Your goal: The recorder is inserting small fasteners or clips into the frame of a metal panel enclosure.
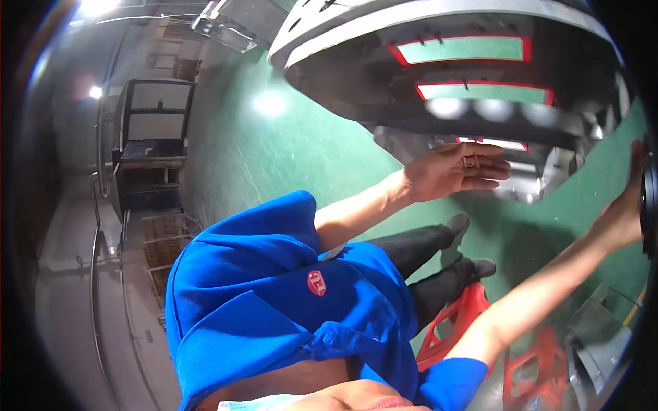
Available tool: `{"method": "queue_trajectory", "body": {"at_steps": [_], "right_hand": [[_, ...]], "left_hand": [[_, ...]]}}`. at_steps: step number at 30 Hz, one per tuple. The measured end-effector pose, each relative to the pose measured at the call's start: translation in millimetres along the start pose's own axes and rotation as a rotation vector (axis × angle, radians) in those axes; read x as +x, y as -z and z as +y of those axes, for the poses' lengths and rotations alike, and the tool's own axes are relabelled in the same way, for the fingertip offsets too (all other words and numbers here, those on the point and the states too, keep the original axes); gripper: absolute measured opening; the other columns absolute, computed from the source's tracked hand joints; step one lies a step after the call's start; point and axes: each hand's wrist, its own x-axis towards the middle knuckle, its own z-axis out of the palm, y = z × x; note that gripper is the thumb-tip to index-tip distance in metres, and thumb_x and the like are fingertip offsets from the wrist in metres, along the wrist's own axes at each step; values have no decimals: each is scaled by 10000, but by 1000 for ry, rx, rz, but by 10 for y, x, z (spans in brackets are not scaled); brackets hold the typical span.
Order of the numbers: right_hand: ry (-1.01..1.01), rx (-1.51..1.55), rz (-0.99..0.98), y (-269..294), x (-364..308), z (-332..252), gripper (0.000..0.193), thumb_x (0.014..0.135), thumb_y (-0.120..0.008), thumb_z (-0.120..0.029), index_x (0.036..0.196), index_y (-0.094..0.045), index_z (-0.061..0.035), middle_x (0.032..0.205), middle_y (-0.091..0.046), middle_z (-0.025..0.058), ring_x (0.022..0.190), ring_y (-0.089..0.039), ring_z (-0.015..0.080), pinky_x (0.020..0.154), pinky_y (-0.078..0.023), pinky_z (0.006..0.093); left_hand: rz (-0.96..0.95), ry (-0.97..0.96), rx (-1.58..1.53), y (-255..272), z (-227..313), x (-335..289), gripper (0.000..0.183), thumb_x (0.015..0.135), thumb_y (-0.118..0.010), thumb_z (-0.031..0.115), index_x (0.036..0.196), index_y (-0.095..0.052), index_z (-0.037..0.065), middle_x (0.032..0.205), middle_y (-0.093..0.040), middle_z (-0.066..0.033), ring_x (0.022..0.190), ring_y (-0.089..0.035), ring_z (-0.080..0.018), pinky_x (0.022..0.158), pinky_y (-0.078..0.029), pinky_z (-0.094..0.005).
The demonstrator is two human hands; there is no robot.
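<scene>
Dark windowed shell (473, 71) runs lengthwise left to right, facing the person (274, 274).

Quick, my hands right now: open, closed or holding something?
Left hand: open, fingers extended near the dark panel, no grip seen.
Right hand: at the picture's edge beside a black object; grip cannot be told.
</scene>
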Motion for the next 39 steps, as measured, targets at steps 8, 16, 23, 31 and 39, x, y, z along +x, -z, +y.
{"method": "queue_trajectory", "body": {"at_steps": [8,16,23,31,39], "right_hand": [[-228,-202,-569,50,-1521,-319,200,624,-730,-88,816,-674,-78,798,-590,50,790,-536,236,687,-439,361],[-286,-239,-495,464,-1699,256,180,651,-677,-47,824,-674,-100,828,-616,32,794,-558,216,737,-438,344],[-480,80,-151,180,-1087,871,103,811,-652,-56,899,-697,-30,818,-670,62,742,-624,131,687,-475,261],[-595,32,-299,-54,-934,1071,90,789,-668,-75,861,-684,-23,794,-674,80,730,-640,156,682,-474,262],[-653,-9,-264,-98,-1063,920,80,786,-676,-82,823,-658,-13,747,-676,72,673,-632,134,672,-476,244]], "left_hand": [[67,183,0,-20,-492,92,490,954,-387,157,1386,-288,-50,1325,-453,-192,1212,-473,-266,1038,-359,-414],[199,242,-184,10,-1171,529,435,957,-402,111,1358,-341,-47,1286,-490,-143,1157,-513,-204,991,-426,-353],[-381,387,1035,147,-2077,552,430,853,-487,-6,1279,-442,-25,1306,-503,-165,1140,-533,-285,967,-421,-388],[-473,213,1554,-88,-2468,295,442,847,-435,37,1287,-418,-1,1240,-489,-230,1200,-438,-351,959,-406,-421],[-213,526,1222,308,-2455,60,357,801,-420,-20,1133,-548,10,1095,-584,-197,1031,-538,-380,886,-428,-438]]}}
